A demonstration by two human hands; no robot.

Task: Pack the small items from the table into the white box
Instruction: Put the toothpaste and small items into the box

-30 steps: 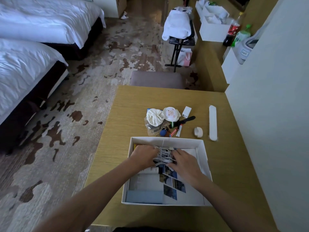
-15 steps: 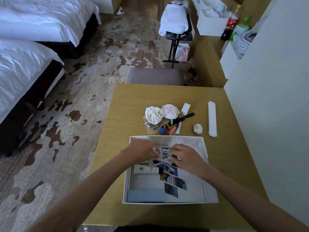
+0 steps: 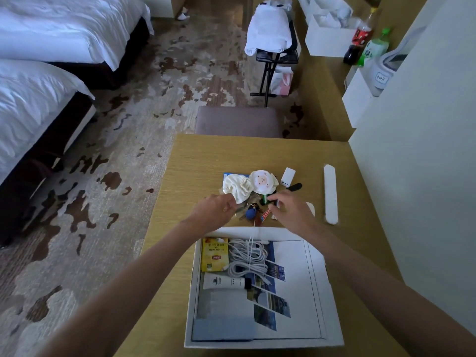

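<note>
Patterned carpet and two white beds filled the left of the view, with a wooden table set against the right-hand wall. The white box sat at the near edge of the table, already holding a yellow tea packet, a coiled white cable and a white tube.

The unpacked heap lay just beyond the far rim of the box, straight ahead of both hands. The left hand was at the heap's left side, its fingers bent beside a crumpled white cloth and a blue key fob. The right hand was at the right side, with its fingers curled down near a small green thing. Whether either hand had actually closed on anything could not be told.

Farther off lay a white charger and a round white pad. A long white bar lay well apart to the right, its long axis running away from the person, so the right hand was clearly the nearer one for it. The next lift probably meant carrying a piece back toward the body, over the rim.
</note>
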